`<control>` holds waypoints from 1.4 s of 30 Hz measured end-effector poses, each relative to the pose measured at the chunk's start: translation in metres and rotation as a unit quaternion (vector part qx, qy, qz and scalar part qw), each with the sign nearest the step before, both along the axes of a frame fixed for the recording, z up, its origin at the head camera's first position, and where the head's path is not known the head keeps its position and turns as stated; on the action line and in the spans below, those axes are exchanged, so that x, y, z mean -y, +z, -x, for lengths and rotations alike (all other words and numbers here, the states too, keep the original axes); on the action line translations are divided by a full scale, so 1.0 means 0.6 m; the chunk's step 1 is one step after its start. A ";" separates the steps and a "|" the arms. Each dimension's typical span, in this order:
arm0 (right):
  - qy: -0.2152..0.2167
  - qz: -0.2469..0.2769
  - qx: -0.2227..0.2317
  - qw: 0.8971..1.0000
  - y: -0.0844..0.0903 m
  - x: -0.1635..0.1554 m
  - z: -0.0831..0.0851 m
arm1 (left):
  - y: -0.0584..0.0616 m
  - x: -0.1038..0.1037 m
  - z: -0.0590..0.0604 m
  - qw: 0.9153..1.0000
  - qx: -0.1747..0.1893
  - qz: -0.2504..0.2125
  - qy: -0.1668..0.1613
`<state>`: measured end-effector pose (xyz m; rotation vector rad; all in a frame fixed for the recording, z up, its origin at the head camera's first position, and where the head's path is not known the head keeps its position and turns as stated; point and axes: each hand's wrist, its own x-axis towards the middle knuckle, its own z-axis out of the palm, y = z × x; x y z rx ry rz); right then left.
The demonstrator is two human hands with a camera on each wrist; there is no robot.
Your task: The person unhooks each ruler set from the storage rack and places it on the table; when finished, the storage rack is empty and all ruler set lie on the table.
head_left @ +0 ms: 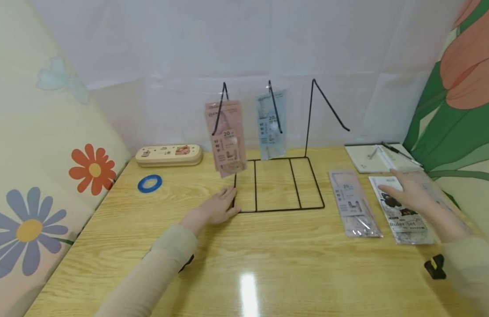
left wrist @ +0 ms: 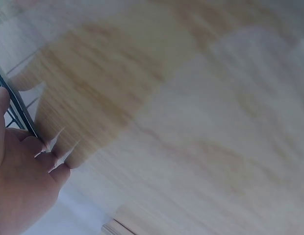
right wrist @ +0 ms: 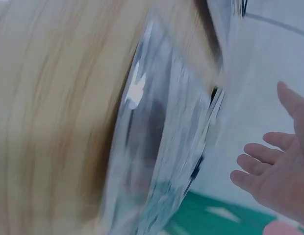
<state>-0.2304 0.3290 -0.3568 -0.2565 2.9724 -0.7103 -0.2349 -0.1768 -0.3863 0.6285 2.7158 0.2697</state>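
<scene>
A black wire display rack with upright hooks stands on the table. My left hand holds the near left corner of its base; in the left wrist view, the fingers and thumb lie at the dark wire. Pink packets hang on the left hook and a blue packet on the middle one; the right hook is bare. My right hand hovers over a white "Ruler set" packet, fingers spread and holding nothing. Beside that packet lies a pink packet.
A cream pencil case and a blue tape roll lie at the left. At the back right is an open notebook with a pen on it. More clear packaging lies partly hidden under my right arm.
</scene>
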 end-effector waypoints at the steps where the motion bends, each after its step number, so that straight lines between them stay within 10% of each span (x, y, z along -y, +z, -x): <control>1: 0.004 0.000 0.003 1.000 -0.001 0.014 0.002 | 0.000 0.000 0.000 1.000 0.000 0.000 0.001; 12: 0.078 0.058 0.005 0.995 -0.018 0.138 0.008 | -0.004 0.002 -0.001 1.000 -0.001 0.002 -0.001; 22: 0.157 -0.020 -0.019 0.987 -0.042 0.208 0.018 | 0.000 0.001 -0.002 1.000 0.003 0.002 0.002; 42: 0.152 -0.046 0.087 0.984 -0.063 0.251 0.037 | 0.002 0.005 -0.003 0.999 0.009 -0.031 0.018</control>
